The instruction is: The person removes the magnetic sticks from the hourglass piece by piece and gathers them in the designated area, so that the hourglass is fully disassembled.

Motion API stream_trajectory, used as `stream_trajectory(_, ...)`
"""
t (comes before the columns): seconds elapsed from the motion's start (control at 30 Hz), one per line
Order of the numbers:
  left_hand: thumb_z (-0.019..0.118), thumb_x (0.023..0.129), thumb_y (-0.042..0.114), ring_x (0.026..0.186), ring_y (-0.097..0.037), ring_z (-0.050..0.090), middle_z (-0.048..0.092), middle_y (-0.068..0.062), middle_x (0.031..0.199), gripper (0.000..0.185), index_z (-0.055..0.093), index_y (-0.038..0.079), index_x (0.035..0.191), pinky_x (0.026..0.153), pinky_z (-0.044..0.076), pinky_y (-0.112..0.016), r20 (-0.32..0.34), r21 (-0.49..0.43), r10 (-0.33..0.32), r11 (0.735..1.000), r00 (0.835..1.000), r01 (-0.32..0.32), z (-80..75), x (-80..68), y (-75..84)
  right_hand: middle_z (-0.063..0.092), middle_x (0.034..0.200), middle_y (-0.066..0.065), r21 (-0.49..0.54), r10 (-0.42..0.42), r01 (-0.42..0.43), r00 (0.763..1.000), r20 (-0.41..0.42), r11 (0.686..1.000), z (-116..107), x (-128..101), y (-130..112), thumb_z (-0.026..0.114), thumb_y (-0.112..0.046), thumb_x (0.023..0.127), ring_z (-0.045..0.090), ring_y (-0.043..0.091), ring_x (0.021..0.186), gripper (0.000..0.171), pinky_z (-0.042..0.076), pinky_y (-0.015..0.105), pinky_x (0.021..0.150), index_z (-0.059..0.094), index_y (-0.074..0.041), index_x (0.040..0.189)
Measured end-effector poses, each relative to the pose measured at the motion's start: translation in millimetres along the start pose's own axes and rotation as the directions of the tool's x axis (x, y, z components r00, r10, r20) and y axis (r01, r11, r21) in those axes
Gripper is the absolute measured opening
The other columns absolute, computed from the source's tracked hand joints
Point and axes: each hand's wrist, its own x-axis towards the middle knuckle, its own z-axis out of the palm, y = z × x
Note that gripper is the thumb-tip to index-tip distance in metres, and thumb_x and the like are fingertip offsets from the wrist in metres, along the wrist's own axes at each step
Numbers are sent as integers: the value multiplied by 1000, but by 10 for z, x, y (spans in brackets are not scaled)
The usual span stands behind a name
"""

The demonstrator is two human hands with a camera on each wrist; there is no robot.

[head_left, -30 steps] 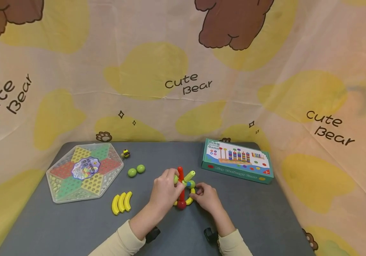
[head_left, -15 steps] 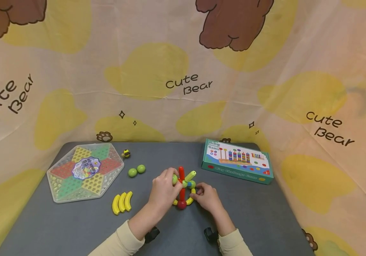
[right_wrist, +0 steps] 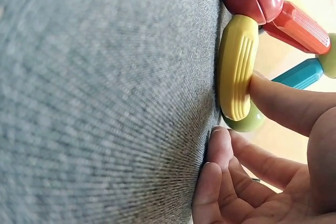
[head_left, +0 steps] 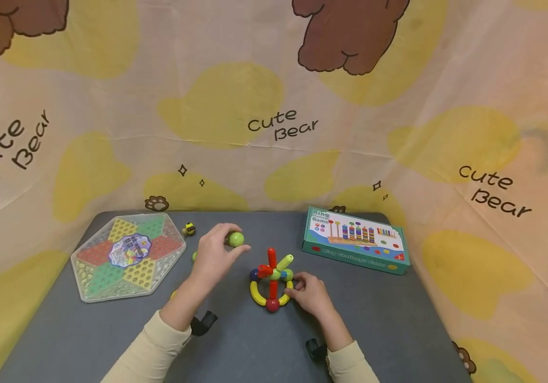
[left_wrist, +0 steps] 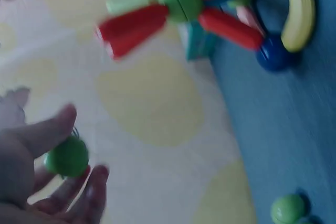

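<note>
My left hand (head_left: 214, 258) holds a green ball (head_left: 236, 239) between thumb and fingers, raised to the left of a magnetic stick-and-ball toy. In the left wrist view the same ball (left_wrist: 68, 157) sits by the thumb. The toy has a yellow curved base, a red ball (head_left: 272, 305) in front, a dark blue ball (head_left: 255, 275) at left, and red rods (head_left: 272, 258) about a green centre ball. My right hand (head_left: 313, 295) stays at the toy's right side. Its thumb touches a yellow curved rod (right_wrist: 239, 69), with curled fingertips near the rod's end and on the table.
A hexagonal Chinese checkers case (head_left: 127, 255) lies at left, with a small bee figure (head_left: 189, 229) beside it. A green box (head_left: 355, 242) lies at back right. Loose green balls (left_wrist: 287, 209) and yellow curved rods are mostly hidden behind my left arm in the head view.
My left hand has moved left and away from the toy with the green ball, uncovering the red rods and blue ball. The right hand has kept its place.
</note>
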Motion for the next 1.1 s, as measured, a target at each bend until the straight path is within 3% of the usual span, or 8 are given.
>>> stream_trajectory(0.2, 87, 80, 18, 109, -34, 59, 66, -12, 116, 43, 73, 10, 120, 93, 46, -53, 176, 43, -41, 998, 984, 34, 33, 286, -471, 60, 84, 5, -2, -1, 1, 1000, 6, 1000, -2, 14, 4, 82, -27, 85, 53, 19, 73, 48, 48, 31, 65, 66, 0, 121)
stream_trajectory(0.33, 84, 83, 20, 115, -36, 58, 70, -12, 119, 41, 71, 7, 120, 98, 42, -56, 242, 89, -91, 993, 966, 71, 233, 402, -882, 60, 84, 5, -13, 6, -6, 1000, -1, 1000, -6, 21, -1, 82, -27, 85, 53, 19, 73, 47, 47, 30, 65, 66, -1, 121)
stream_trajectory(0.47, 85, 82, 23, 118, -38, 56, 72, -12, 114, 36, 73, 9, 113, 101, 35, -59, 277, 197, -143, 976, 950, 89, 375, 418, -1142, 59, 85, 5, -13, 9, -9, 1000, 4, 1000, -7, 17, -23, 82, -28, 85, 52, 19, 74, 48, 46, 30, 64, 66, -1, 121)
stream_trajectory(0.77, 86, 80, 25, 116, -38, 56, 72, -12, 113, 37, 73, 11, 112, 95, 32, -58, 319, 316, -190, 945, 928, 85, 428, 339, -1301, 59, 85, 5, 4, 20, -21, 1000, 13, 1000, 9, 11, -20, 82, -28, 84, 52, 20, 75, 48, 45, 31, 64, 66, -1, 121)
stream_trajectory(1.0, 85, 80, 23, 115, -38, 57, 71, -12, 118, 42, 71, 10, 117, 91, 33, -56, 308, 306, -207, 946, 929, 110, 439, 300, -1316, 59, 85, 5, 1, 23, -23, 1000, 5, 1000, 15, 10, -5, 82, -27, 84, 53, 19, 75, 48, 46, 31, 65, 66, -1, 121)
stream_trajectory(1.1, 85, 80, 22, 121, -40, 54, 68, -15, 126, 49, 68, 9, 124, 93, 33, -58, 277, 287, -191, 952, 942, 109, 434, 276, -1275, 59, 85, 5, 4, 20, -20, 1000, 5, 1000, 11, 5, -3, 82, -27, 84, 53, 19, 75, 48, 46, 31, 65, 66, -1, 120)
